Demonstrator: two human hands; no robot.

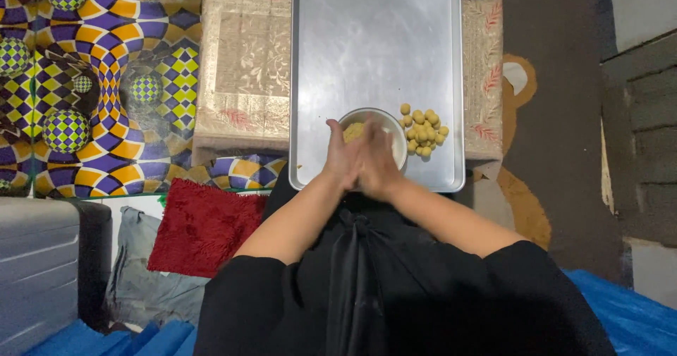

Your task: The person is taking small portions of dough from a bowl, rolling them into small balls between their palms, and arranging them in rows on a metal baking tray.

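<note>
My left hand (343, 157) and my right hand (379, 160) are pressed together palm to palm above the near edge of a white bowl (393, 132) holding yellow dough (352, 131). Whatever lies between the palms is hidden. The bowl sits at the near end of a long metal tray (374, 46). Just right of the bowl, several small yellow dough balls (423, 130) lie clustered on the tray.
The tray rests on a low table with a beige floral cloth (243, 67). A purple-and-yellow patterned mat (106, 67) covers the floor at left. A red shaggy mat (201, 225) and grey cloth (141, 278) lie near my left knee. Brown carpet (564, 116) at right.
</note>
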